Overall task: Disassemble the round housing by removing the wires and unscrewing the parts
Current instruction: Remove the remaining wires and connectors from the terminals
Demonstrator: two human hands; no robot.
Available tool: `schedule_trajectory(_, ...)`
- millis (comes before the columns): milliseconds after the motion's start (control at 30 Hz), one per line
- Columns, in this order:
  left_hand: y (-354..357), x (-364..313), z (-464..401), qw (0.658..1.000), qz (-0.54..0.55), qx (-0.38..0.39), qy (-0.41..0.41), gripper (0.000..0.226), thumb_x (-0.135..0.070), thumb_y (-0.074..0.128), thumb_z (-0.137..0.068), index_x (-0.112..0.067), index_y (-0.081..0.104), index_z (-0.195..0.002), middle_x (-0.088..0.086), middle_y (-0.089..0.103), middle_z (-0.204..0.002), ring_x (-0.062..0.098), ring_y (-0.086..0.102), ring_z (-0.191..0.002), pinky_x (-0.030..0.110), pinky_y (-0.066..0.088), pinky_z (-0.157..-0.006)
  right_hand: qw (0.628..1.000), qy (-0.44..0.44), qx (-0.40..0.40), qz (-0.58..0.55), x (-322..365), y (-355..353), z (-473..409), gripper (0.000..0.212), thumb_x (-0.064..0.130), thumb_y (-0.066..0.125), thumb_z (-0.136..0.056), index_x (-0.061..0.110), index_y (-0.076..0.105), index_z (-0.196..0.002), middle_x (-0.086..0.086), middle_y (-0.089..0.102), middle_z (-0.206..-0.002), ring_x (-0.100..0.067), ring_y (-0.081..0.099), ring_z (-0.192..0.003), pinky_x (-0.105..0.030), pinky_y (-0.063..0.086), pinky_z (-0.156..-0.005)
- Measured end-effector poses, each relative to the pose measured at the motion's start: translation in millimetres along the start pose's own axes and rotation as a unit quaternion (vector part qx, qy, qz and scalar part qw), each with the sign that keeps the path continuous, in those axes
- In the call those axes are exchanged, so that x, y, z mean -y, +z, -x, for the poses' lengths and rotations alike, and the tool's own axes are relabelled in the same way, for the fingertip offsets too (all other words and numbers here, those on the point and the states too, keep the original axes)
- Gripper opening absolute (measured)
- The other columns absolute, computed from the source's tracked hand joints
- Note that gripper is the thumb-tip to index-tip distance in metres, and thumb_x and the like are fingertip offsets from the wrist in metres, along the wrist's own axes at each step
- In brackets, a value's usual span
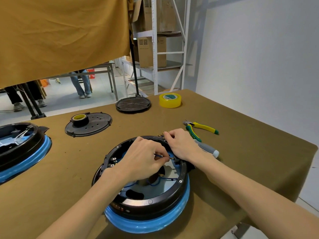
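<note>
While pinching wire point(159, 155), left hand point(143, 159).

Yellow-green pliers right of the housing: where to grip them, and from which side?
Grip the pliers by the two yellow-and-green handles, closing them together. They lie flat on the table, jaws pointing left and handles splayed out to the right, so come from above on the right side. The right hand is nearest; the screwdriver lies just in front.

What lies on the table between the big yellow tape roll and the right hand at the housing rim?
In the head view, only bare tablecloth lies between the yellow tape roll and the right hand; the pliers lie off to the side.
</note>
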State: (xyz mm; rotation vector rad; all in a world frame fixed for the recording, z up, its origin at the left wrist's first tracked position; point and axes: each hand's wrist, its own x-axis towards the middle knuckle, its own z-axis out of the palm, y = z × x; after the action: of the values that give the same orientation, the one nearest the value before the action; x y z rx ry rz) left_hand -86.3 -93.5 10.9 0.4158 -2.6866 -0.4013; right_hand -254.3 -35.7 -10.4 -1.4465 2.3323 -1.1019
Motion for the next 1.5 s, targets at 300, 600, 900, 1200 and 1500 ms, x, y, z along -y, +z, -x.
schedule_trajectory(300, 3, -1, 3, 0.998, -0.053, -0.023, 0.020, 0.012, -0.035, 0.065, -0.096, -0.035, 0.077, -0.092, -0.022, 0.055, -0.070, 0.004, 0.049, -0.075, 0.035, 0.034, -0.087, 1.000, -0.006, -0.003, 0.005, 1, 1, 0, 0.053, 0.040, 0.044, -0.105, 0.006, 0.066, -0.072, -0.012, 0.064, -0.069, -0.033, 0.060, -0.072, -0.039, 0.043, -0.066)
schedule_trajectory(600, 5, -2, 4, 0.998, -0.061, -0.012, 0.019, 0.014, -0.036, 0.064, -0.096, -0.035, 0.078, -0.094, -0.019, 0.063, -0.076, 0.005, 0.053, -0.072, 0.034, 0.041, -0.081, 1.000, -0.005, 0.002, 0.017, 4, 1, 3, 0.053, 0.040, 0.044, -0.106, 0.011, 0.060, -0.065, -0.004, 0.055, -0.061, -0.025, 0.053, -0.063, -0.038, 0.040, -0.063)
schedule_trajectory(900, 3, -1, 6, 0.998, -0.051, -0.010, 0.033, 0.014, -0.033, 0.066, -0.095, -0.034, 0.079, -0.093, -0.020, 0.061, -0.073, 0.005, 0.054, -0.071, 0.034, 0.042, -0.081, 1.000, -0.011, 0.003, 0.023, 7, 0, 6, 0.052, 0.041, 0.043, -0.106, 0.011, 0.063, -0.068, -0.012, 0.062, -0.070, -0.033, 0.059, -0.073, -0.043, 0.047, -0.069)
schedule_trajectory(1200, -1, 4, 10, 0.998, -0.049, 0.001, 0.033, 0.013, -0.033, 0.067, -0.094, -0.036, 0.078, -0.091, -0.025, 0.060, -0.074, 0.003, 0.055, -0.075, 0.033, 0.046, -0.082, 0.999, -0.012, 0.008, 0.031, 9, -2, 9, 0.055, 0.041, 0.045, -0.107, 0.013, 0.051, -0.060, -0.003, 0.048, -0.056, -0.028, 0.048, -0.061, -0.037, 0.035, -0.062)
schedule_trajectory(1500, -8, 9, 9, 0.976, 0.167, -0.125, -0.062, 0.007, -0.022, 0.075, -0.093, -0.026, 0.081, -0.094, -0.008, 0.062, -0.089, 0.009, 0.058, -0.082, 0.021, 0.046, -0.075, 1.000, 0.000, 0.009, 0.021, 7, -1, 8, 0.051, 0.040, 0.045, -0.106, 0.012, 0.060, -0.067, -0.001, 0.051, -0.059, -0.025, 0.049, -0.061, -0.035, 0.035, -0.062)
